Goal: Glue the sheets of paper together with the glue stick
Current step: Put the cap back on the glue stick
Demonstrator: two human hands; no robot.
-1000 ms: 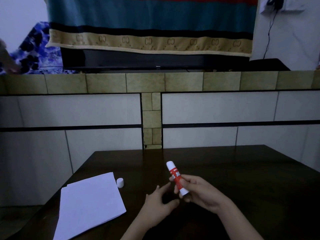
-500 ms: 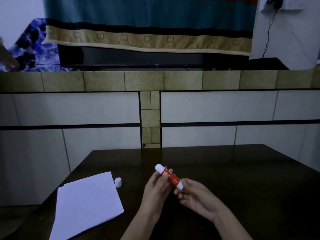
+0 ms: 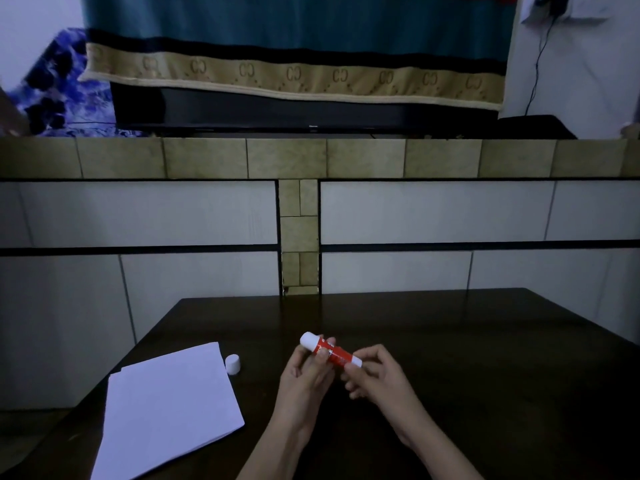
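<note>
A red and white glue stick [image 3: 330,352] lies almost level above the dark table [image 3: 467,358], its white tip pointing up and left. My left hand [image 3: 304,374] holds its red body between thumb and fingers. My right hand [image 3: 375,374] pinches the white base end. A stack of white paper sheets [image 3: 166,407] lies flat at the table's left side. The white cap [image 3: 232,364] of the glue stick stands on the table just off the stack's far right corner.
A tiled wall with a beige ledge [image 3: 311,157] rises right behind the table. On the ledge stands a dark television [image 3: 304,112] draped with a teal and beige cloth [image 3: 294,46]. The table's left edge runs close beside the paper.
The glue stick tipped from upright in my right hand to nearly level. My left hand rose from the table and took hold of its body; my right hand slid to the base end.
</note>
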